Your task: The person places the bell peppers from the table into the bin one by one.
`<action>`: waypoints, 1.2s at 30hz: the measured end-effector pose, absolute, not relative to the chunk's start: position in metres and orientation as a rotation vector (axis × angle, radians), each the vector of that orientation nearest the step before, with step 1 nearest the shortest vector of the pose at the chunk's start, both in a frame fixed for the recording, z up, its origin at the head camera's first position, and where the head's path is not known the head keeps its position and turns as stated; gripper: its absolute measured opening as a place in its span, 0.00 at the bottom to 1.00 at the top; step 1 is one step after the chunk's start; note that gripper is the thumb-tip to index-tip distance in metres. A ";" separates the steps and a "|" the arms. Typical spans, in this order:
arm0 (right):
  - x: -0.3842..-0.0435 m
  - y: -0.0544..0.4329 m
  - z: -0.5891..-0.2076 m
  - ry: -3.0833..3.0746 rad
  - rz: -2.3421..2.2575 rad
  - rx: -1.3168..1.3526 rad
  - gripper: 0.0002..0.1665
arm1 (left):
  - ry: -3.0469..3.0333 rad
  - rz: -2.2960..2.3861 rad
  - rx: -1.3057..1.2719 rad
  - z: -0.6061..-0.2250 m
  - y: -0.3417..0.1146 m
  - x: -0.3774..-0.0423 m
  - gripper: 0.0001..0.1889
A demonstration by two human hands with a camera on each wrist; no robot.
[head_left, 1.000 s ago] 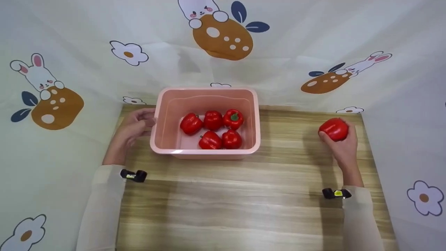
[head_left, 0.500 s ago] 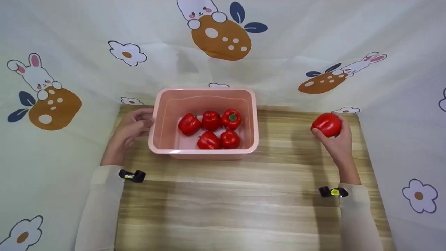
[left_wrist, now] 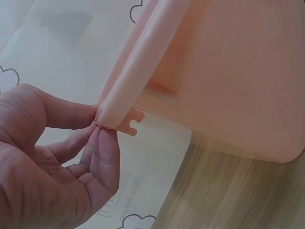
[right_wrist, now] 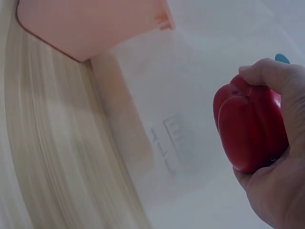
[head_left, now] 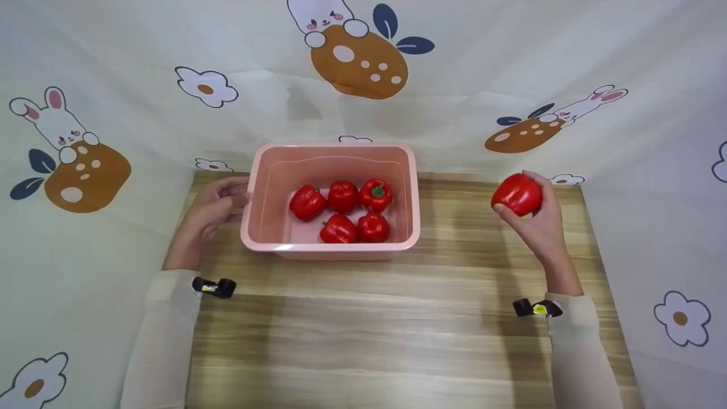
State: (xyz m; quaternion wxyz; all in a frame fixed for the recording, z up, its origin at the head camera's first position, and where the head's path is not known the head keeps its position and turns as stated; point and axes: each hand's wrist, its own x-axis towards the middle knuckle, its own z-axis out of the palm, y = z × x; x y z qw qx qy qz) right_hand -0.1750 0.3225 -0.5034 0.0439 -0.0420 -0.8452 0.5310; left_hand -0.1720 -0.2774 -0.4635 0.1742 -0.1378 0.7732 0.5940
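My left hand (head_left: 218,204) is at the left side of a pink plastic bin (head_left: 329,247). In the left wrist view, its thumb and fingers (left_wrist: 106,152) pinch the bin's rim (left_wrist: 138,62). Several red bell peppers lie inside the bin, one with its green stem facing up (head_left: 376,195). Over the right part of the table, my right hand (head_left: 542,227) grips another red bell pepper (head_left: 517,195), thumb on one side and fingers round the other. The right wrist view shows this bell pepper (right_wrist: 250,129) raised off the tabletop, to the right of the bin.
The bin stands at the back of a wood-grain table (head_left: 363,329), near the rear cloth wall (head_left: 261,125). Cloth printed with rabbits and flowers also encloses the left and right sides. A black wrist strap (head_left: 214,287) sits on the left sleeve, another (head_left: 537,308) on the right.
My right hand has moved left and a little away from me with the bell pepper, toward the bin. The left hand keeps its hold on the rim; the view has shifted slightly.
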 end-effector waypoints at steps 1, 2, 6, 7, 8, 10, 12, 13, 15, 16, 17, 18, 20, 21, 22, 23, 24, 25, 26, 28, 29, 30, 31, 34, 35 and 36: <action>-0.175 0.320 -0.502 -2.584 1.630 -0.111 0.53 | 2.189 1.687 -0.391 -0.464 -0.278 -0.172 0.32; -0.175 0.318 -0.500 -2.587 1.636 -0.095 0.53 | 2.185 1.691 -0.394 -0.464 -0.278 -0.172 0.32; -0.176 0.308 -0.495 -2.585 1.652 -0.038 0.53 | 2.173 1.703 -0.400 -0.464 -0.278 -0.173 0.32; -0.176 0.306 -0.494 -2.584 1.655 -0.026 0.53 | 2.170 1.707 -0.400 -0.464 -0.278 -0.173 0.32; -0.176 0.304 -0.493 -2.583 1.659 -0.015 0.53 | 2.167 1.710 -0.400 -0.465 -0.278 -0.172 0.32; -0.176 0.300 -0.491 -2.582 1.666 0.009 0.53 | 2.165 1.714 -0.397 -0.465 -0.278 -0.172 0.32; -0.177 0.295 -0.489 -2.586 1.669 0.031 0.53 | 2.164 1.716 -0.396 -0.466 -0.278 -0.172 0.32; -0.176 0.293 -0.488 -2.587 1.671 0.044 0.53 | 2.163 1.717 -0.398 -0.466 -0.278 -0.172 0.32; -0.177 0.288 -0.487 -2.587 1.674 0.069 0.52 | 2.169 1.719 -0.399 -0.466 -0.278 -0.172 0.31; -0.177 0.285 -0.485 -2.587 1.676 0.083 0.52 | 2.171 1.723 -0.401 -0.466 -0.278 -0.171 0.31; -0.177 0.283 -0.484 -2.590 1.675 0.094 0.51 | 2.173 1.725 -0.403 -0.466 -0.278 -0.171 0.31; -0.177 0.280 -0.483 -2.592 1.675 0.106 0.51 | 2.178 1.727 -0.403 -0.466 -0.278 -0.171 0.31; -0.177 0.275 -0.480 -2.595 1.680 0.129 0.51 | 2.190 1.727 -0.399 -0.466 -0.277 -0.171 0.31; -0.177 0.272 -0.478 -2.598 1.679 0.140 0.50 | 2.193 1.729 -0.398 -0.466 -0.277 -0.171 0.30; -0.178 0.269 -0.477 -2.604 1.675 0.151 0.50 | 2.196 1.728 -0.398 -0.466 -0.277 -0.171 0.30; -0.178 0.266 -0.475 -2.608 1.673 0.161 0.50 | 2.201 1.726 -0.398 -0.466 -0.277 -0.171 0.30; -0.179 0.264 -0.474 -2.610 1.673 0.172 0.49 | 2.204 1.725 -0.398 -0.467 -0.277 -0.171 0.30; -0.179 0.261 -0.473 -2.612 1.672 0.182 0.49 | 2.205 1.723 -0.399 -0.467 -0.277 -0.171 0.30; -0.179 0.258 -0.472 -2.616 1.668 0.192 0.48 | 2.204 1.723 -0.402 -0.468 -0.277 -0.171 0.30; -0.180 0.254 -0.470 -2.616 1.669 0.214 0.48 | 2.205 1.720 -0.406 -0.468 -0.278 -0.171 0.30; -0.181 0.251 -0.470 -2.613 1.673 0.226 0.48 | 2.203 1.724 -0.406 -0.469 -0.278 -0.171 0.30; -0.181 0.249 -0.469 -2.610 1.678 0.238 0.48 | 2.200 1.726 -0.405 -0.469 -0.278 -0.171 0.30; -0.182 0.246 -0.469 -2.609 1.681 0.249 0.48 | 2.202 1.723 -0.405 -0.469 -0.278 -0.171 0.30; -0.183 0.239 -0.467 -2.601 1.699 0.280 0.47 | 2.197 1.729 -0.399 -0.469 -0.278 -0.171 0.30; -0.184 0.237 -0.467 -2.599 1.706 0.288 0.47 | 2.194 1.731 -0.399 -0.469 -0.279 -0.171 0.30; -0.184 0.234 -0.466 -2.599 1.711 0.297 0.47 | 2.192 1.731 -0.399 -0.469 -0.279 -0.171 0.30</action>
